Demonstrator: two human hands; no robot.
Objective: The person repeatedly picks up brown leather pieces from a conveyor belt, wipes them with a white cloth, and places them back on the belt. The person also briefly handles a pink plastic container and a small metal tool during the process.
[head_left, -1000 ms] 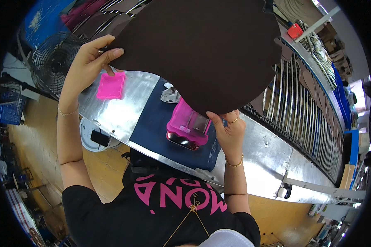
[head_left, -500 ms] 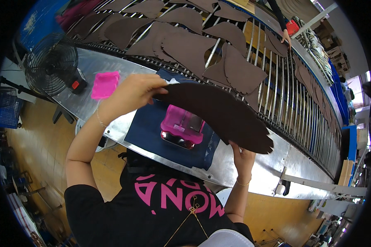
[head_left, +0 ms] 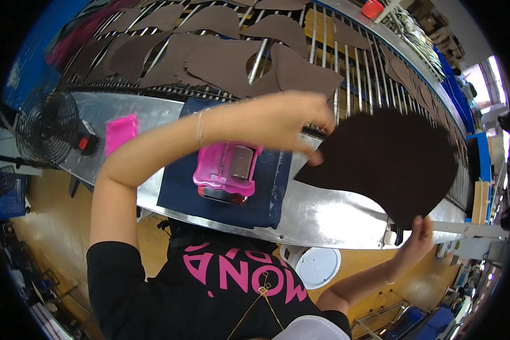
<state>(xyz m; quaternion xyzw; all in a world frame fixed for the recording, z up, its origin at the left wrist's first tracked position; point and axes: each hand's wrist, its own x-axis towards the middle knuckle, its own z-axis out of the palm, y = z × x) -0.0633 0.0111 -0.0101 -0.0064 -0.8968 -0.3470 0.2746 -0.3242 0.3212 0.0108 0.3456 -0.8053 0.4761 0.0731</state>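
A flat dark brown cut piece (head_left: 388, 158) with a notched edge is held up over the right part of the metal table. My right hand (head_left: 418, 241) pinches its lower tip between thumb and fingers. My left hand (head_left: 300, 122) reaches across to the piece's left edge, slightly blurred. Its thumb and fingers are apart with a gap between them, and the thumb tip overlaps the edge. Under my left forearm is a pink tray with a grey roller (head_left: 242, 162), standing on a dark blue cloth (head_left: 266, 212).
Beyond the table runs a rack of metal rods (head_left: 379, 85) bearing several brown cut pieces (head_left: 218, 59). On the left are a pink dish (head_left: 120, 134) and a black fan (head_left: 48, 127). A white-lidded bucket (head_left: 318, 267) stands below the table's front edge.
The brown piece has moved right and turned, its broad face now showing. Both hands went right; the left loosened from its pinch. The co-worker's hand at the rack has left the view.
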